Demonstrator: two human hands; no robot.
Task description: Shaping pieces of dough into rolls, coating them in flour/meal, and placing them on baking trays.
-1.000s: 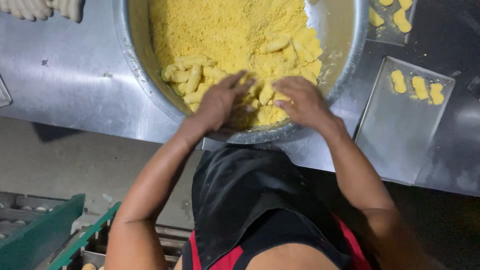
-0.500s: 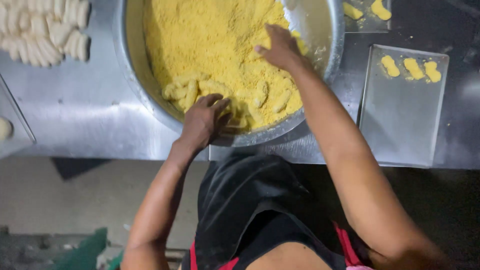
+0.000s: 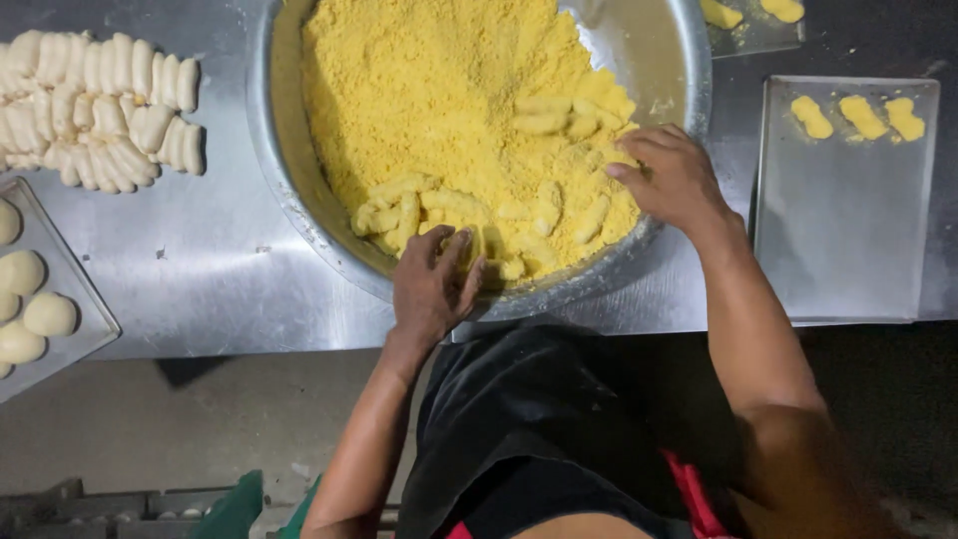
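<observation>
Looking down, I see a big metal bowl (image 3: pixel 299 190) at 12 o'clock, sitting on a shiny steel table (image 3: pixel 200 279). It is full of yellow crumbs (image 3: pixel 429 90). Little log-shaped pieces (image 3: pixel 449 205) lie in the crumbs on the near side, all coated yellow. The top of the bowl is cut off by the picture edge.

My left hand (image 3: pixel 431 284) rests on the near rim of the bowl, at 6 o'clock of it. Its fingers are spread a little and the tips touch the coated pieces. I cannot tell if it grips one. My right hand (image 3: pixel 674 180) is at 3 o'clock of the bowl, on the rim. Its fingers are curled together, down in the crumbs. What they hold, if anything, is hidden.

At 3 o'clock lies a flat metal tray (image 3: pixel 848 250) with three yellow coated pieces (image 3: pixel 860 117) in a row at its far end. Another tray (image 3: pixel 758 35) at 1 o'clock holds two more, but most of it is cut off.

At 10 o'clock plain white dough sticks (image 3: pixel 100 110) lie packed side by side right on the table. At 9 o'clock a tray (image 3: pixel 85 299) holds round pale dough balls (image 3: pixel 35 294); its left part is cut off.

Near 7 o'clock, low down, something green (image 3: pixel 239 504) pokes in. I cannot make out what it is.
</observation>
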